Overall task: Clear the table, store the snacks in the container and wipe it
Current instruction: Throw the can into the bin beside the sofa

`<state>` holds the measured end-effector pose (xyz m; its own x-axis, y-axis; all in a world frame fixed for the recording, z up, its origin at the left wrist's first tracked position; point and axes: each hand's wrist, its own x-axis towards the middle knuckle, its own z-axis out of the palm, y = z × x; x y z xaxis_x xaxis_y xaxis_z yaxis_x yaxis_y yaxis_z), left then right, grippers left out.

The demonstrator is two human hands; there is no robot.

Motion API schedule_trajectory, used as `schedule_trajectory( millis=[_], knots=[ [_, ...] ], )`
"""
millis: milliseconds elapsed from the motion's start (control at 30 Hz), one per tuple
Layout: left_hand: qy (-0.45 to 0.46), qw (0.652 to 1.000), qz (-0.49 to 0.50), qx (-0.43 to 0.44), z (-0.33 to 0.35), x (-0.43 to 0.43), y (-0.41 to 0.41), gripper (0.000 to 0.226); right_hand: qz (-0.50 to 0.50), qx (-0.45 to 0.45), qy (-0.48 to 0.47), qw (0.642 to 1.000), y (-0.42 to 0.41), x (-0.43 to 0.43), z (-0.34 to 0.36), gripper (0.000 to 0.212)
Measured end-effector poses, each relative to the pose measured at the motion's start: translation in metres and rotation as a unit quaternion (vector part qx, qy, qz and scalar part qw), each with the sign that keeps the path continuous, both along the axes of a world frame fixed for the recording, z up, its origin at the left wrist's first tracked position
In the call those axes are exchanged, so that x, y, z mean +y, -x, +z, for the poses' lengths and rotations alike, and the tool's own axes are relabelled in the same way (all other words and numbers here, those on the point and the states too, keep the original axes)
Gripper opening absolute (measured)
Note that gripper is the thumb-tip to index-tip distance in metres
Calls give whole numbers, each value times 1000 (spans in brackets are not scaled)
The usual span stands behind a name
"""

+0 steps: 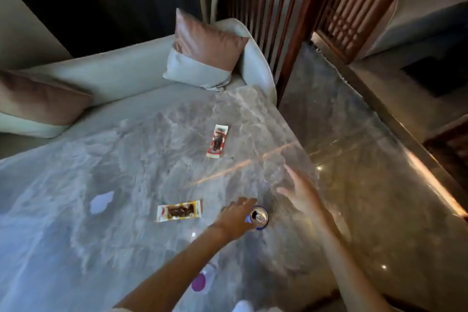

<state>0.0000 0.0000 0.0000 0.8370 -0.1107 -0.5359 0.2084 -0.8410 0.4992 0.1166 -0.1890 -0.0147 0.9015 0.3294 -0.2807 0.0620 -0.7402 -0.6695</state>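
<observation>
A blue drink can (259, 218) stands upright on the grey marble table (126, 159). My left hand (234, 218) reaches to its left side with fingers around or against it; the grip itself is hidden. My right hand (301, 196) hovers open to the right of the can, fingers spread, not touching it. A yellow-edged snack packet (179, 211) lies flat just left of my left hand. A red-edged snack packet (217, 141) lies farther back on the table.
A small white scrap (101, 201) lies on the table at left. A purple-capped bottle (201, 280) sits partly under my left forearm. A sofa (121, 76) with cushions borders the table's far side. A wooden screen (286, 20) and glossy floor (367, 185) lie right.
</observation>
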Motion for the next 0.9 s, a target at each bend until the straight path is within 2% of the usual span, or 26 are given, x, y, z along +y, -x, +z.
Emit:
schedule_trajectory(
  millis=[200,367,667,800,900],
  knots=[
    [-70,994,-39,73,-12,-34,-19,91,105,11,114,988,-27,17,-35,94],
    [-101,990,-59,80,-25,-45,-23,100,142,24,157,977,-36,22,-51,94],
    [-82,994,-14,73,-50,-48,-4,78,140,8,86,986,-36,22,-56,79],
    [-40,995,67,69,-42,-38,4,73,110,49,54,991,-28,18,-51,73],
    [-10,989,141,32,-22,-23,6,71,82,67,18,994,-25,15,-45,76]
  ],
)
